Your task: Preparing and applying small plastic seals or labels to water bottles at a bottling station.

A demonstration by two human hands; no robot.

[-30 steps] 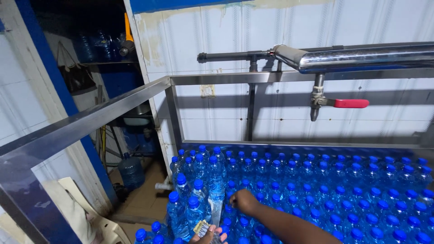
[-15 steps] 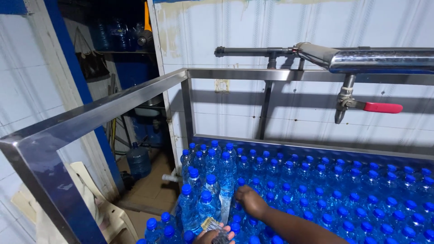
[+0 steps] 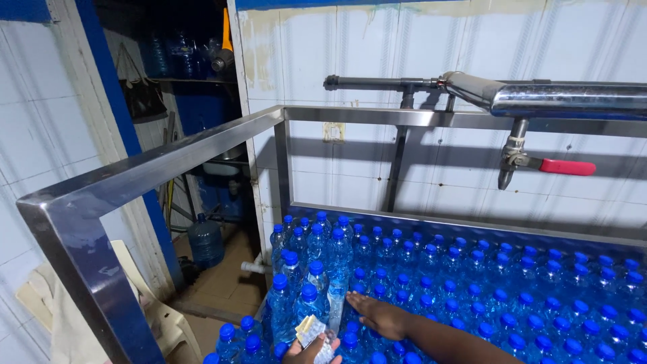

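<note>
Left hand [image 3: 304, 352], bottom edge of the frame just left of centre: mostly cropped, fingers closed around a small stack of pale paper labels [image 3: 314, 334] that fans up above the fingertips. Right hand [image 3: 379, 315], a little right of it and slightly higher: lies flat and open, palm down, fingers spread across the blue caps; it grips nothing. The forearm runs off toward the lower right.

Under and around both hands: a dense field of clear plastic water bottles with blue screw caps [image 3: 472, 290], filling the lower right half of the frame. A taller cluster of the same bottles [image 3: 306, 269] stands at lower centre, just above the left hand.

Enclosing the bottles: a square-section stainless steel frame [image 3: 168, 158], rail running from lower left up to centre, then right. Above it, upper right: a polished steel pipe [image 3: 566, 100] with a red-handled tap [image 3: 563, 166]. Behind: white tiled wall [image 3: 377, 47]. Left of centre, on the floor: a large blue water jug [image 3: 205, 240].
</note>
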